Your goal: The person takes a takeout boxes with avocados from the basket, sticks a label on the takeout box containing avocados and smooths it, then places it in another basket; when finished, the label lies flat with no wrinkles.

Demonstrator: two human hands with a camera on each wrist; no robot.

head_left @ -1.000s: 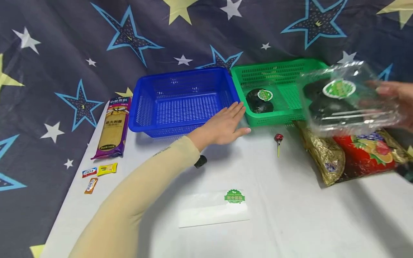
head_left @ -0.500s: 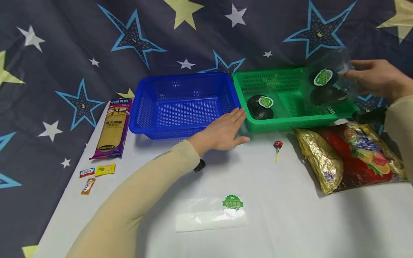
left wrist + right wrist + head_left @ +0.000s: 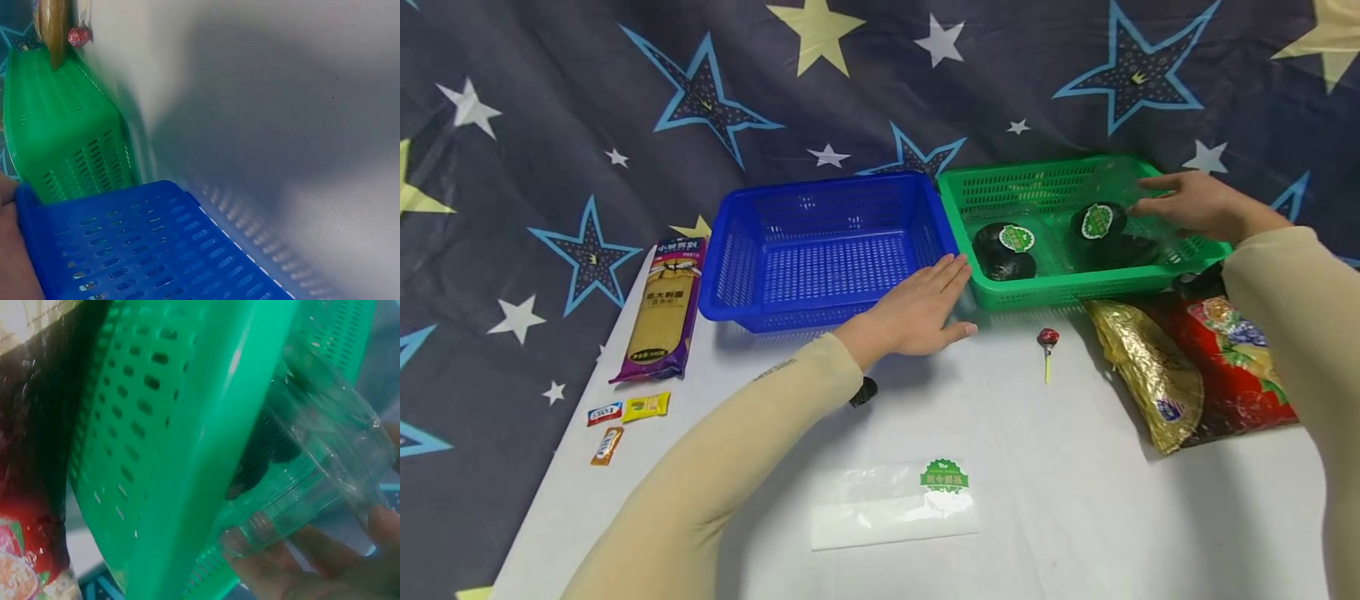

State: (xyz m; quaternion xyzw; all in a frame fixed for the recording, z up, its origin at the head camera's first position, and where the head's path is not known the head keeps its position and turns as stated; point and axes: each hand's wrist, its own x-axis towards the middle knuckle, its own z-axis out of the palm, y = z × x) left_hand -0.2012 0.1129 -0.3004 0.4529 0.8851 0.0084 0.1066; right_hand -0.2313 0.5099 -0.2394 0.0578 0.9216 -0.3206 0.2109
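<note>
My right hand [image 3: 1213, 204] holds a clear plastic box [image 3: 1097, 221] of dark round fruit with a green-and-white label. The box is low inside the right part of the green basket [image 3: 1090, 286]. In the right wrist view, fingers [image 3: 269, 565] grip the end of the clear box, beside the green rim. A similar fruit box [image 3: 1017, 239] lies in the basket's left part. My left hand [image 3: 913, 312] is stretched flat, fingertips right at the front right corner of the blue basket [image 3: 827, 312], near where the two baskets meet.
A red-and-gold bag [image 3: 1157, 375] lies before the green basket, partly behind the right sleeve. A lollipop [image 3: 1047, 346] and a clear labelled packet [image 3: 895, 508] are on the white table. Pasta [image 3: 662, 308] and several small sweets, one yellow [image 3: 646, 407], lie at left.
My right hand has carried the fruit box from above the right side leftward, then down into the green basket. My left hand has stayed by the blue basket's corner.
</note>
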